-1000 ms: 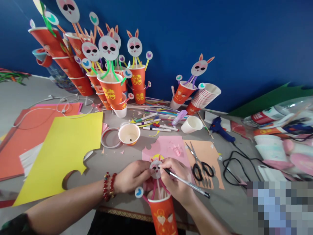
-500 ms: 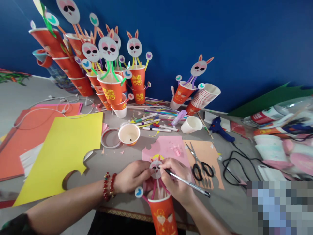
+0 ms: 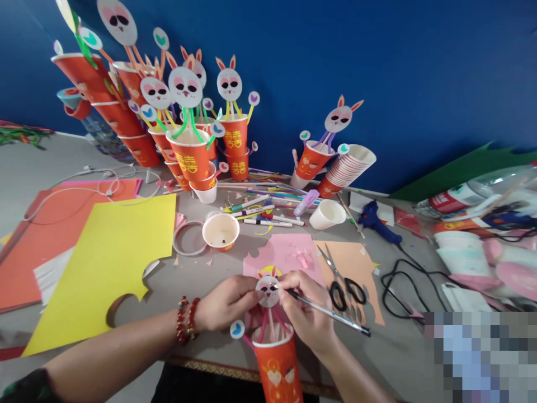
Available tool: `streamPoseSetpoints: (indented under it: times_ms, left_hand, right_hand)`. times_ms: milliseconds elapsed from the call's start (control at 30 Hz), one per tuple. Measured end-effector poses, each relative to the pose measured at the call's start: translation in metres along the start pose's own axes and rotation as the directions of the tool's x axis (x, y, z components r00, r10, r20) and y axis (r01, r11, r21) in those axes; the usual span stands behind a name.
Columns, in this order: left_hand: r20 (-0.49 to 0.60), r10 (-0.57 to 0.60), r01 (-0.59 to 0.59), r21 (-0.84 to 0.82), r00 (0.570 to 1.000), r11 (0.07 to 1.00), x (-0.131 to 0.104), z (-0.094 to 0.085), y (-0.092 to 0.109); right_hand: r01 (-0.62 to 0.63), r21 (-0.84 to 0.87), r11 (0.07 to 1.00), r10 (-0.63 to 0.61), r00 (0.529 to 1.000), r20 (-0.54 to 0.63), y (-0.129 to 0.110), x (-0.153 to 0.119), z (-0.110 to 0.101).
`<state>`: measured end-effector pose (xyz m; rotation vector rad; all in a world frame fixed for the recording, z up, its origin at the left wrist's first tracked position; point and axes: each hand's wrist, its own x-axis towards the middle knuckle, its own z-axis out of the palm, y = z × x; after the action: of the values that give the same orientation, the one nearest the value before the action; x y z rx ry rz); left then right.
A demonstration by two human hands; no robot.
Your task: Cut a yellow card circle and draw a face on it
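Observation:
My left hand (image 3: pixel 230 302) pinches the left edge of a round white rabbit face (image 3: pixel 267 292) with pink ears and dark eyes. In my right hand (image 3: pixel 305 307) is a pen (image 3: pixel 331 314) with a clear barrel, its tip at the face's right eye. Below the face, pink stems run down into an orange-red paper cup (image 3: pixel 277 366) with gold print. A small white disc with a blue mark (image 3: pixel 237 329) sticks out at the cup's left.
Black-handled scissors (image 3: pixel 344 282) lie on peach paper right of my hands. Yellow paper (image 3: pixel 113 257) spreads at left. Behind are an open cup (image 3: pixel 221 230), markers (image 3: pixel 268 222), finished-looking rabbit cups (image 3: pixel 191 159) and a blue glue gun (image 3: pixel 377 221).
The pen's rear end has swung slightly right and its tip has shifted a little on the face. My left hand keeps its hold on the face.

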<state>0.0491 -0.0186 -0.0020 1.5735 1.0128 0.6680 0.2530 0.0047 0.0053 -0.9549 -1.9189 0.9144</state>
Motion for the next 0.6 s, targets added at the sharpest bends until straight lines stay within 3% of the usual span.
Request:
streamPoseSetpoints:
  times_ms: [367,600]
  left_hand:
    - [-0.008,-0.081,0.080,-0.054,0.997,0.995,0.002,0.011,-0.004]
    - [0.015,-0.099,0.101,-0.150,0.995,0.984,0.002,0.008,-0.009]
  right_hand:
    - [0.038,0.023,0.999,-0.038,0.999,-0.024,-0.007,-0.001,0.003]
    - [0.036,-0.043,0.998,-0.037,0.999,-0.024,-0.006,-0.001,0.001]
